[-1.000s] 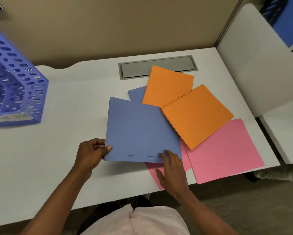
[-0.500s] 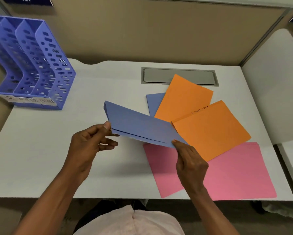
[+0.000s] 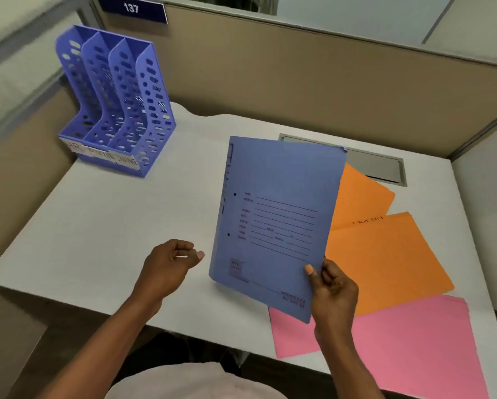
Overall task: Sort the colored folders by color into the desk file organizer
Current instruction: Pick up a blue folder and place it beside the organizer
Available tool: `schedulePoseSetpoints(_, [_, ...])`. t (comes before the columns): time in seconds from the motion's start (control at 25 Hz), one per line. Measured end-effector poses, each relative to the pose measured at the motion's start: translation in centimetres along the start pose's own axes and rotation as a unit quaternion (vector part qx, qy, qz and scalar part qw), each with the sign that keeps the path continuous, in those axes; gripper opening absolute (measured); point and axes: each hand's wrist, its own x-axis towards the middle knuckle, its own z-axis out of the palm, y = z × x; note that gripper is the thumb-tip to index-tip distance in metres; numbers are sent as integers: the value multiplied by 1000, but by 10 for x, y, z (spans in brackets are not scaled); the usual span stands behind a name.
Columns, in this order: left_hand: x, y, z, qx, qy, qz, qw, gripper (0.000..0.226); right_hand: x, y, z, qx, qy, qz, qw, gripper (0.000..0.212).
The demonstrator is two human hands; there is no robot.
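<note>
My right hand (image 3: 332, 292) pinches the lower right corner of a blue folder (image 3: 276, 220), which stands raised above the desk with its printed front facing me. To the left of that folder, my left hand (image 3: 168, 267) hovers with loosely curled fingers and holds nothing. Two orange folders (image 3: 385, 254) lie overlapping on the desk behind the raised one. Pink folders (image 3: 414, 341) lie at the near right edge. The blue perforated file organizer (image 3: 117, 102) stands at the far left with its three slots holding nothing.
The white desk (image 3: 112, 226) ends in cubicle partitions at the back and left. A grey cable cover (image 3: 377, 165) is set into the desk at the back right. A sign reading 137 (image 3: 132, 8) hangs on the partition.
The blue folder went from flat on the pile to upright, now held by my right hand alone. My left hand let go of its left edge. The view tilted up toward the organizer.
</note>
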Motion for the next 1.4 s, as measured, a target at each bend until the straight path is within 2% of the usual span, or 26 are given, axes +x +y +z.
schedulePoseSetpoints(0.28, [16,-31,-37,-4,-11,-9,1000,63,-18,11,49,-9,-106,66,992,26])
schedulePoseSetpoints(0.48, [37,-41,-78,20,9,21,1000,67,-16,8,95,-24,-143,65,987,23])
schedulePoseSetpoints(0.6, [50,-50,-109,49,28,53,997,70,-22,15,135,-48,-157,87,983,24])
schedulePoseSetpoints(0.8, [72,-75,-184,61,63,51,995,72,-47,47,215,-109,-165,139,970,33])
schedulePoseSetpoints(0.88, [75,-84,-211,76,82,99,989,74,-58,65,246,-122,-168,179,962,40])
schedulePoseSetpoints(1.0, [74,-89,-240,120,69,209,968,73,-74,86,286,-109,-167,238,951,45])
schedulePoseSetpoints(1.12, [74,-89,-258,176,68,261,947,74,-90,98,317,-101,-153,277,943,49])
schedulePoseSetpoints(1.24, [80,-91,-268,195,69,260,943,75,-97,106,333,-122,-149,277,941,47])
schedulePoseSetpoints(1.4, [102,-107,-288,144,46,190,970,75,-99,111,349,-239,-143,225,934,47])
